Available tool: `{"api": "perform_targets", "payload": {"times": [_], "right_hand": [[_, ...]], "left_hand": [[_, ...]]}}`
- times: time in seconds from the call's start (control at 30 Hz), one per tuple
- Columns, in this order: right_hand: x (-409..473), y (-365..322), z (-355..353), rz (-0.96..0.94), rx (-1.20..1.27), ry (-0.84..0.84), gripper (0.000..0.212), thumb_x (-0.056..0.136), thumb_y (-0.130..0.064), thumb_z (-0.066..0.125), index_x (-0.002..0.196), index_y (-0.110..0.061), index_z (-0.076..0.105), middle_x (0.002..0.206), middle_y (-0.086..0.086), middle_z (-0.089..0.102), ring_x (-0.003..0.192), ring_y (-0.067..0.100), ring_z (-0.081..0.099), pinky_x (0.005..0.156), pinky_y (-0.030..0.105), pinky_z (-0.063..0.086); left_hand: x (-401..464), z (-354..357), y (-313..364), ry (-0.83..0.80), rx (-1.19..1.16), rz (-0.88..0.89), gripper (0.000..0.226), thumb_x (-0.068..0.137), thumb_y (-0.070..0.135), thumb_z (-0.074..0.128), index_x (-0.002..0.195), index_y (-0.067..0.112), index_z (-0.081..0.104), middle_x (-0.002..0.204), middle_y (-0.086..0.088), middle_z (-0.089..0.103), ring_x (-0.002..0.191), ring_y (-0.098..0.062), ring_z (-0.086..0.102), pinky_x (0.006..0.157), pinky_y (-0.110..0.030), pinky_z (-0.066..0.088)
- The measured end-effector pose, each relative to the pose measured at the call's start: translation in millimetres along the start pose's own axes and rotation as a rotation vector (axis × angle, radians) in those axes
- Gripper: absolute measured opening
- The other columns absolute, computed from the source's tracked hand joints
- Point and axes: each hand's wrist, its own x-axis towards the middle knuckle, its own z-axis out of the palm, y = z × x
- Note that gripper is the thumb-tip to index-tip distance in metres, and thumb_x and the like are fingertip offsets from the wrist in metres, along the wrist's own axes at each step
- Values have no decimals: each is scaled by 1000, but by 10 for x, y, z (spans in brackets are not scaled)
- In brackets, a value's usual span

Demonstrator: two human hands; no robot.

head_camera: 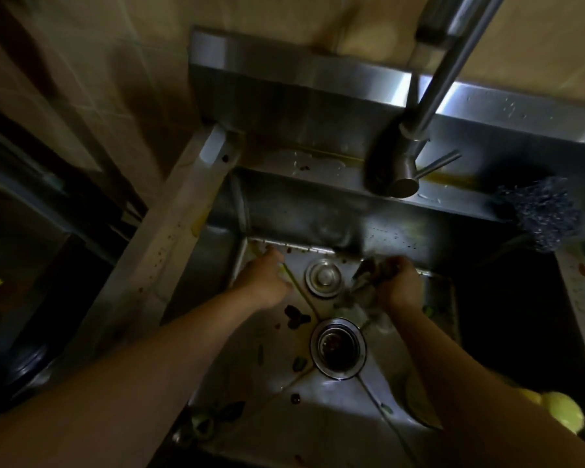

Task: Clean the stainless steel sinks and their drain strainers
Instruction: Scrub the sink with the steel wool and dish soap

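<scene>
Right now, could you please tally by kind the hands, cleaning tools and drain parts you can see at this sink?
Hands: 2, left hand, right hand
Cloths: 1, rag in the right hand
Scourers: 1, steel wool scourer
Drain parts: 2, strainer plug, open drain
Faucets: 1, faucet
Total: 7

The faucet (450, 76) runs out of the frame's top edge, and a yellow object (563, 412) at lower right is cut by the right edge and too blurred to name. The right hand (397, 287) hides much of the dark cloth (365, 275) it grips, and the left hand's fingers (271, 256) blur into the dim upper-left corner of the sink (318, 410).
</scene>
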Motion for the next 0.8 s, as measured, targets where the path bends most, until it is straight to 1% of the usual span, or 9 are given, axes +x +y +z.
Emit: {"api": "perform_targets", "payload": {"times": [0.1,0.2,0.33,0.43,0.5,0.57,0.63,0.73,0.8], "right_hand": [[144,57,67,-7,32,88,19,91,-7,55,105,-19,51,110,13,63,91,25,57,76,37,45],[292,109,138,-64,9,120,28,88,-7,60,113,-14,50,111,15,63,98,31,61,81,44,51],[449,247,256,-145,-17,121,24,86,-9,60,108,-13,51,105,14,63,97,32,61,82,45,50],[537,397,366,-130,-76,121,28,88,-9,56,114,-17,50,109,14,62,100,33,59,77,40,46],[587,495,426,-113,-85,43,31,89,-12,55,119,-20,49,116,14,59,107,34,57,78,36,42],[632,579,477,-128,-52,-71,42,88,-18,60,128,-18,47,128,15,54,114,34,53,90,39,44],[637,607,521,-146,-82,-131,59,85,-25,67,138,-17,40,139,14,44,121,35,48,100,41,42],[640,586,612,-154,-143,-158,82,81,-36,72,146,-20,26,149,13,32,131,35,39,107,45,37],[652,585,669,-176,-219,-159,87,82,-38,71,149,-21,19,152,13,25,136,34,33,110,44,34]], "left_hand": [[222,190,-127,-28,39,4,58,79,11,71,130,22,45,131,-8,52,116,-25,53,97,-40,47],[420,393,-168,-10,108,49,65,77,17,73,135,21,43,138,-5,48,123,-24,49,99,-39,45],[659,699,-69,-3,292,187,74,68,29,77,134,28,43,140,0,46,129,-24,43,101,-41,42],[799,901,-15,18,371,227,90,65,32,80,142,31,32,150,4,32,138,-23,30,107,-42,36],[865,1009,-5,14,456,225,100,68,34,79,148,29,20,156,5,17,143,-25,17,111,-44,29],[927,1111,-4,32,527,225,104,69,36,79,150,28,14,156,5,12,143,-26,10,111,-45,28],[969,1168,-9,63,582,233,104,68,38,79,149,30,14,154,5,14,142,-26,10,107,-45,29],[1024,1221,-34,112,641,248,104,65,39,80,148,30,18,149,1,18,139,-28,13,103,-46,32],[1064,1245,-54,144,656,257,103,63,40,81,146,30,21,146,-1,20,137,-29,17,102,-46,35]]}}
